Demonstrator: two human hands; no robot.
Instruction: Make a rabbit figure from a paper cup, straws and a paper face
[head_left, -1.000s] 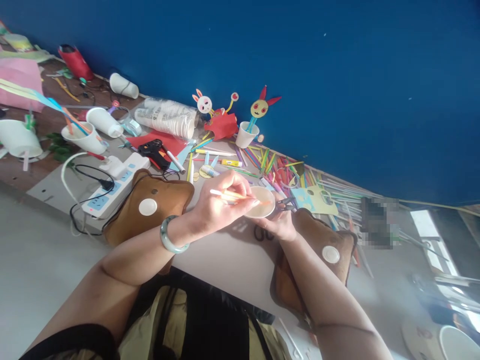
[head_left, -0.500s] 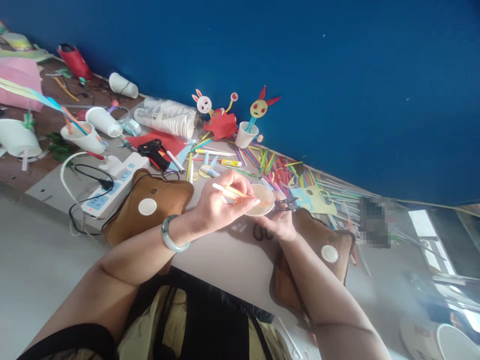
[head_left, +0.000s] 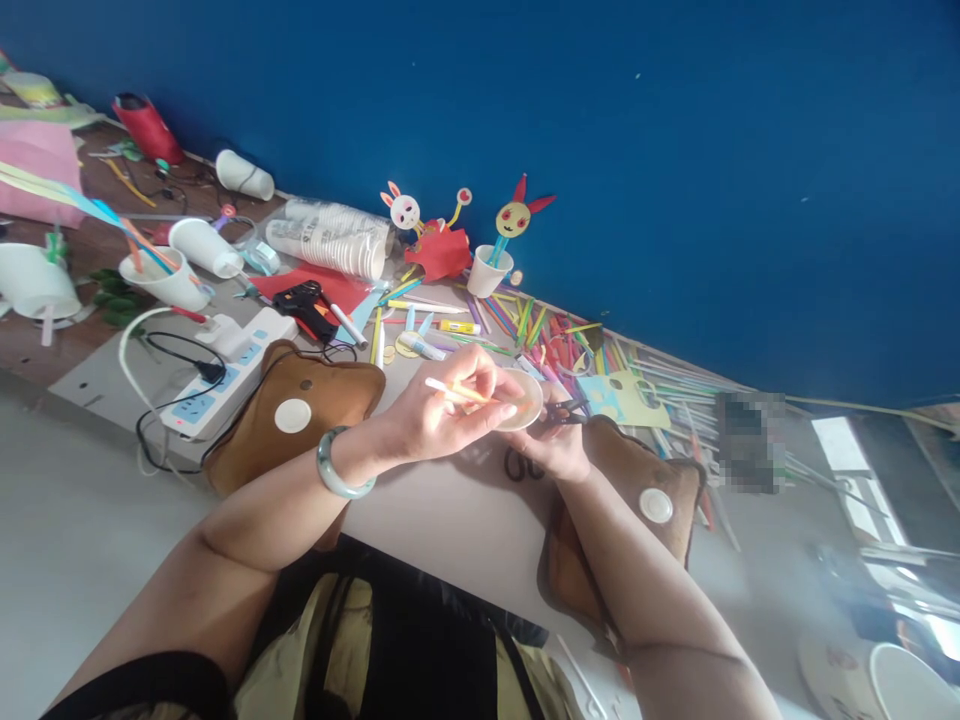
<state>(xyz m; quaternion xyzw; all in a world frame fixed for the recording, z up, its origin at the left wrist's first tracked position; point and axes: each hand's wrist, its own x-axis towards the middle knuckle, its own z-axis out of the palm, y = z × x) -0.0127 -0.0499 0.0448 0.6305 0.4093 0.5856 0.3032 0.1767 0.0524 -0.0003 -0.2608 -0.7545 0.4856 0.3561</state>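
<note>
My left hand (head_left: pixel 442 410), wearing a jade-like bangle, pinches a thin orange-and-white stick (head_left: pixel 456 391), whose white end juts out to the left. Its fingertips are at the rim of a pale paper cup (head_left: pixel 529 398). My right hand (head_left: pixel 555 440) is wrapped around this cup from the right, with the cup's mouth facing towards me. Dark pointed blades, apparently of scissors (head_left: pixel 566 410), stick out by the right fingers, and two dark loops show below the hand. Whether the right hand also grips them I cannot tell.
Two brown cushions (head_left: pixel 330 385) lie either side of my hands. A power strip (head_left: pixel 225 375), a black glue gun (head_left: pixel 304 305) and stacked paper cups (head_left: pixel 330 240) are on the left. Colourful pens and sticks (head_left: pixel 555 340) spread along the blue wall (head_left: pixel 675 200), beside a rabbit-faced cup figure (head_left: pixel 491 270).
The paper cup has turned slightly, so its mouth looks narrower, and it has shifted a little left. The stick has changed angle slightly in my left fingers. Both hands keep their grip.
</note>
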